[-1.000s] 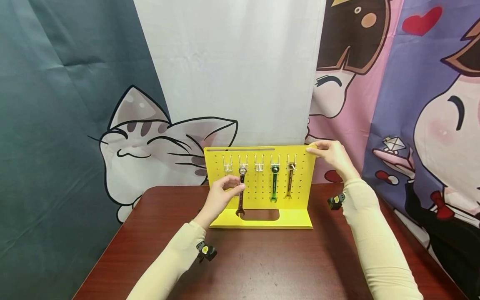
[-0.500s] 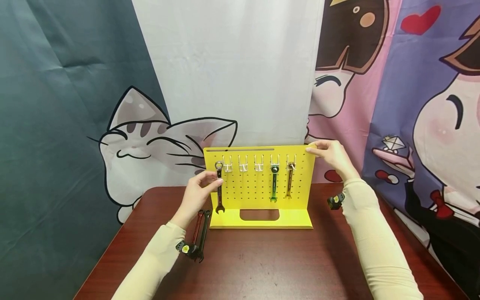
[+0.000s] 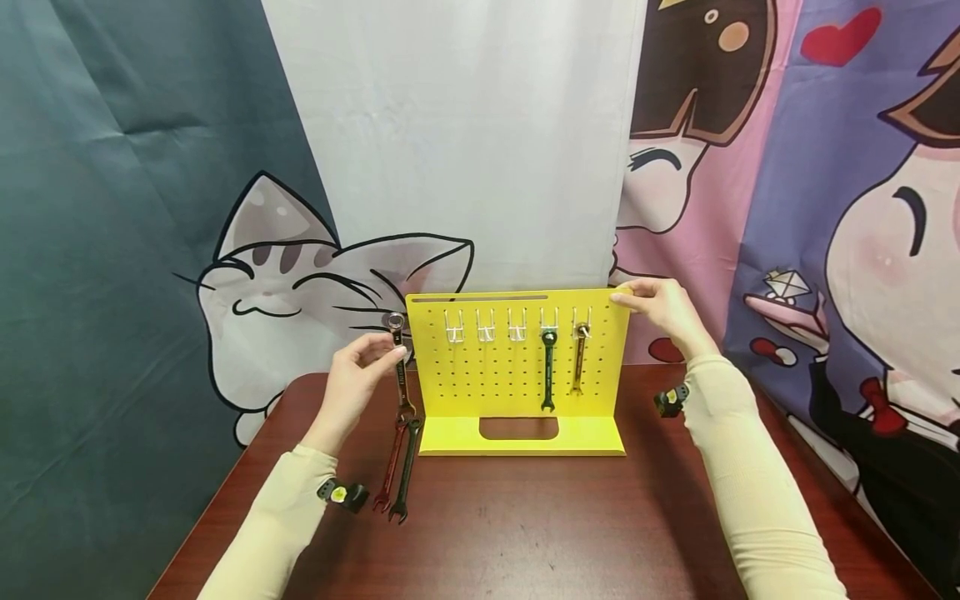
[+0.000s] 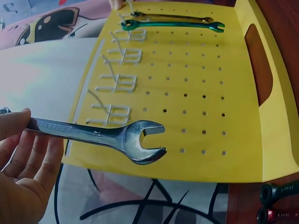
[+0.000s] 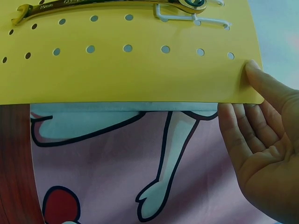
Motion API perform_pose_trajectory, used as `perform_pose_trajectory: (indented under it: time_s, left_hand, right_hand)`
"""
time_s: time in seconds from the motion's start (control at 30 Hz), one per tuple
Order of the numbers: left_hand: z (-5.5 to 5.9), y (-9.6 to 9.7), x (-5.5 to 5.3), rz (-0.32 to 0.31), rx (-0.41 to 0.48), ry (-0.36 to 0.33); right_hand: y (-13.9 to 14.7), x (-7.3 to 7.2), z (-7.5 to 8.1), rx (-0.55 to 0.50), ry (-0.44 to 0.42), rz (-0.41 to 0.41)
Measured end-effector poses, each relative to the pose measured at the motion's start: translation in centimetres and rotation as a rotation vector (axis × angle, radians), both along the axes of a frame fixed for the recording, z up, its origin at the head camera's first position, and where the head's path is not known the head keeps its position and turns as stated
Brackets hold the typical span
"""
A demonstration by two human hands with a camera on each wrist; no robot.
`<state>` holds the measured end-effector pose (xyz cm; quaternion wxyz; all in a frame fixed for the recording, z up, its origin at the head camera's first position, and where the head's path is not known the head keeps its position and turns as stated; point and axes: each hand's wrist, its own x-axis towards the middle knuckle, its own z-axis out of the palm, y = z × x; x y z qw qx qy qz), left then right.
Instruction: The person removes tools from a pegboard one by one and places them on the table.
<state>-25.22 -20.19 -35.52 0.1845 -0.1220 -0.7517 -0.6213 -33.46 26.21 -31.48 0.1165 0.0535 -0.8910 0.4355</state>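
My left hand (image 3: 356,377) pinches a silver combination wrench (image 4: 98,133) between thumb and fingers. It hangs upright left of the yellow pegboard (image 3: 480,392), ring end up and open jaw down. My right hand (image 3: 660,310) grips the board's upper right corner, thumb on the front and fingers behind, as the right wrist view shows. A green wrench (image 3: 548,371) and a gold wrench (image 3: 580,360) hang on the board's right hooks. Below my left hand, a red wrench (image 3: 390,471) and a dark wrench (image 3: 406,475) lie side by side on the table.
White wire hooks (image 3: 486,327) without wrenches line the board's left and middle. The board's foot (image 3: 585,437) stands on a reddish-brown wooden table (image 3: 510,525). Cartoon-printed cloth (image 3: 480,150) hangs close behind.
My left hand has carried the silver wrench left, from in front of the second hook to beyond the board's left edge. The green wrench hangs slightly lower. My right hand stays on the corner.
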Motion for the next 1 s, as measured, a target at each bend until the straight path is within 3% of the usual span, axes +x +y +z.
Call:
perform_pose_trajectory:
  time_s: [0.23,0.43,0.73,1.0]
  left_hand:
    - [0.4,-1.4,0.1,0.031,-0.010,0.010]
    - [0.2,-2.2,0.2,0.055,-0.020,-0.032]
    - [-1.2,-4.0,0.2,0.098,-0.111,-0.157]
    - [-2.7,-5.5,-0.2,0.122,-0.193,-0.218]
  right_hand:
    - [0.1,0.0,0.1,0.001,0.013,0.001]
    - [0.1,0.0,0.2,0.000,0.015,-0.002]
    - [0.0,0.0,-0.1,-0.012,0.003,0.001]
    - [0.0,0.0,-0.2,-0.008,0.019,0.001]
